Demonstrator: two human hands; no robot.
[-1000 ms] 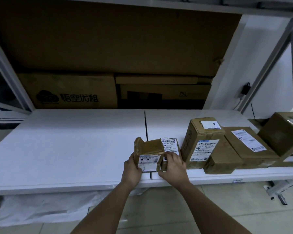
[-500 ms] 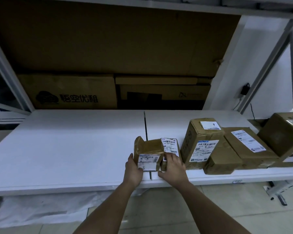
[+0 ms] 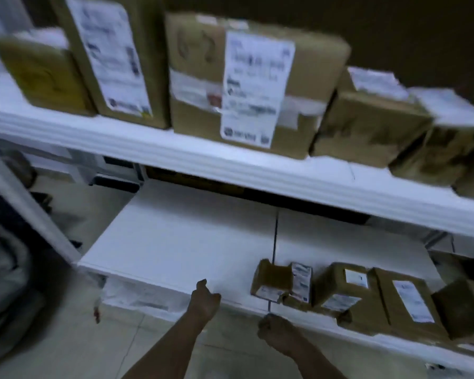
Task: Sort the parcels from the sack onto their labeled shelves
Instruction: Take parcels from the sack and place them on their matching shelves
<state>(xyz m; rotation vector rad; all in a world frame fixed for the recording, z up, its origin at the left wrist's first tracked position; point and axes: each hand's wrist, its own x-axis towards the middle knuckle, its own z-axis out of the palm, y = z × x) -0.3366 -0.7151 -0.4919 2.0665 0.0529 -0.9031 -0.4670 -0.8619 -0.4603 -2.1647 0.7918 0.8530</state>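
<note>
The floor [image 3: 66,351] is pale tile. Just past it is the low white shelf [image 3: 181,242] — small brown parcels [image 3: 274,277] sit in a row on its right part. Above, the top shelf [image 3: 175,151] holds bigger boxes [image 3: 257,83]. Both hands hold nothing — left hand [image 3: 204,296] and right hand [image 3: 275,330] loosely curled, near the shelf edge.

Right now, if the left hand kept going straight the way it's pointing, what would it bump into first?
The left hand points up and away over the bare white lower shelf board. Nothing stands in that line; the small brown cardboard parcel sits off to its right. It would probably meet only the shelf, though blur hides the depth.
</note>
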